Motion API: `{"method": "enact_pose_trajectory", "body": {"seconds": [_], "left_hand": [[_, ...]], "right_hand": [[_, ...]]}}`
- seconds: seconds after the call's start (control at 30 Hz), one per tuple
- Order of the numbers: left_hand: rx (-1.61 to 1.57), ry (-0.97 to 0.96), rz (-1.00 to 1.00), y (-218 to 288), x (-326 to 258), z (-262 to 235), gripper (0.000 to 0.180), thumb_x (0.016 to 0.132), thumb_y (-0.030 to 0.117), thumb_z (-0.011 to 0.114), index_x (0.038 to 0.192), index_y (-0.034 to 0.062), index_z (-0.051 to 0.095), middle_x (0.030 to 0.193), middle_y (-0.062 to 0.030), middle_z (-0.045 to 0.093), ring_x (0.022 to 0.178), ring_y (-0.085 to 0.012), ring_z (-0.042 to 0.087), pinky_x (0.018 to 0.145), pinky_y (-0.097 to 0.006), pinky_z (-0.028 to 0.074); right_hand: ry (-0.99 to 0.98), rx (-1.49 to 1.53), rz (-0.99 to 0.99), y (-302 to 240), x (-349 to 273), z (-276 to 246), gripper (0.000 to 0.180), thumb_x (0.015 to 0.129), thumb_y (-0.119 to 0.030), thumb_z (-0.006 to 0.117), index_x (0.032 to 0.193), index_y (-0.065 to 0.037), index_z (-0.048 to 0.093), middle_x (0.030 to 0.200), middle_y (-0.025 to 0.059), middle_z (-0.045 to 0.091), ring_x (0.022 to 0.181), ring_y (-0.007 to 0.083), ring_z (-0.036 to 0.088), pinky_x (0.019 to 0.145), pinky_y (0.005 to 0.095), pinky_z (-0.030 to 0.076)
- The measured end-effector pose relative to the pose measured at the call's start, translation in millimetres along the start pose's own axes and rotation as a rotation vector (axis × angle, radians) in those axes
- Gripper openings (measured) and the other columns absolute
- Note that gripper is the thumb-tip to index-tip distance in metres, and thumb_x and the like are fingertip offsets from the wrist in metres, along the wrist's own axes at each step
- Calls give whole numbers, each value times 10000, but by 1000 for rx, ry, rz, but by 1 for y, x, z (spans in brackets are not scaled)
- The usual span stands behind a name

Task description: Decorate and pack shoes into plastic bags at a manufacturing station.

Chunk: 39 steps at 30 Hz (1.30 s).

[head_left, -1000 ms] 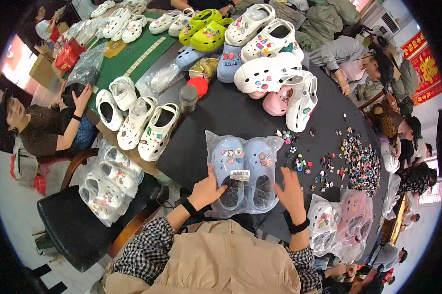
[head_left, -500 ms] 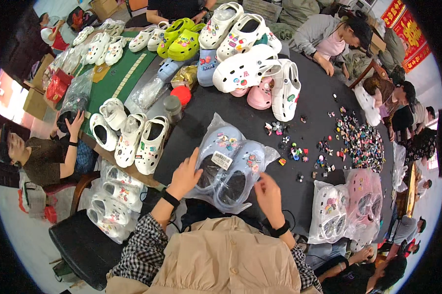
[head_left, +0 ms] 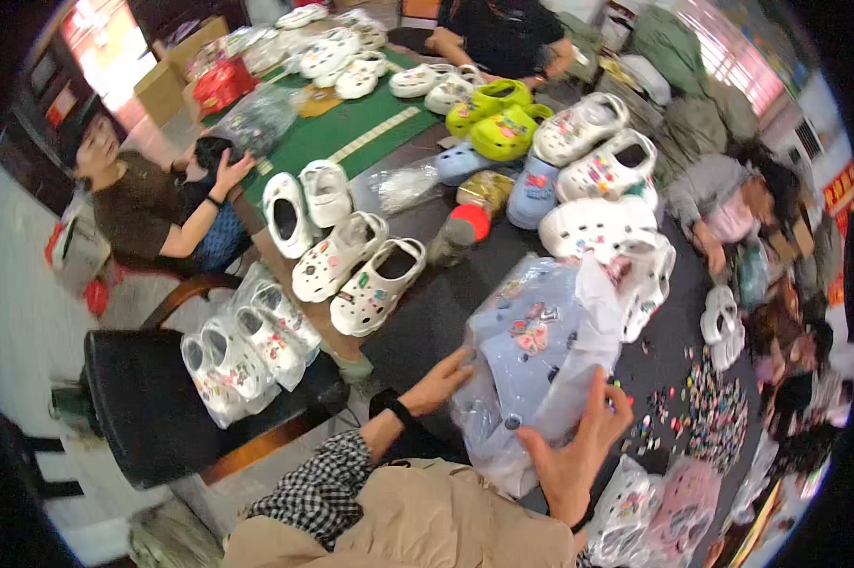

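A pair of light blue clogs [head_left: 531,327] with colourful charms on top lies inside a clear plastic bag, tilted up in front of me. My right hand [head_left: 578,445] grips the bag's lower right side, thumb across the near face and fingers at the far edge. At the left edge, my left hand [head_left: 438,381] has its fingers against the bag; their tips are partly hidden by it. Left of the bag, white clogs [head_left: 378,287] with charms stand on the dark table. Behind it is a pile with a white clog [head_left: 597,227] and lime green clogs [head_left: 503,131].
Loose charms [head_left: 716,412] cover the table's right side. Bagged white clogs [head_left: 626,511] and pink clogs [head_left: 683,502] lie at the lower right. A red-lidded jar [head_left: 455,239] stands beyond the bag. More bagged clogs [head_left: 247,355] rest on a black chair [head_left: 138,407]. Co-workers sit around.
The bagged blue clogs have been lifted off the table and turned so their charm-covered tops face up. Both hands have closed in on the bag. The whole view has swung left.
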<state>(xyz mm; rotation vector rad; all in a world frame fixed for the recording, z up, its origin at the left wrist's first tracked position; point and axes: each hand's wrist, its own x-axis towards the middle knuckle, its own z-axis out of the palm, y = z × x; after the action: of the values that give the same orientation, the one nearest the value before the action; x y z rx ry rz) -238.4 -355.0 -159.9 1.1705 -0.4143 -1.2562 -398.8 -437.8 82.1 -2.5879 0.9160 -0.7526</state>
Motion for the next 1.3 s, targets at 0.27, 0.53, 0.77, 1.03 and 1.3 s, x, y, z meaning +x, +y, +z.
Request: {"method": "enact_pose_trajectory", "body": {"seconds": [0.27,0.53,0.77,1.03,1.3], "left_hand": [[-157,-207,169,7,34,26,551,961,109,415,1469,35,217,1409,-50,390,1229,-140,377,1013,-265,321],[-97,-240,216,41,21,27,552,986,171,411,1477,45,190,1476,-87,317,1332,-166,287,1102,-314,234],[34,-178,238,48,13,29,546,982,184,438,1462,33,225,1427,-115,395,1282,-182,374,1061,-323,308],[1058,118,224,52,3,16,467,924,275,517,1357,143,407,1114,-192,611,878,-389,615,711,-490,497],[1006,-72,206,26,-26,1,576,942,339,487,1407,44,321,1253,-248,528,1052,-396,569,912,-426,453]], "right_hand": [[33,-126,-65,-44,11,-8,1020,668,-572,721,1449,-62,309,1274,203,344,1203,367,347,1016,475,292],[34,-133,-36,-43,20,-8,968,684,-537,755,1450,-116,338,1230,225,349,1107,398,375,878,532,375],[19,-20,69,-24,9,-13,966,719,-596,704,1450,-92,324,1240,248,342,1119,411,367,889,550,360],[-154,827,515,135,-94,50,666,875,-212,625,1430,-17,311,1395,178,335,1219,263,404,971,363,378],[-459,658,628,194,-174,83,524,866,-101,594,1347,19,422,1262,129,511,1044,170,535,879,269,420]]}}
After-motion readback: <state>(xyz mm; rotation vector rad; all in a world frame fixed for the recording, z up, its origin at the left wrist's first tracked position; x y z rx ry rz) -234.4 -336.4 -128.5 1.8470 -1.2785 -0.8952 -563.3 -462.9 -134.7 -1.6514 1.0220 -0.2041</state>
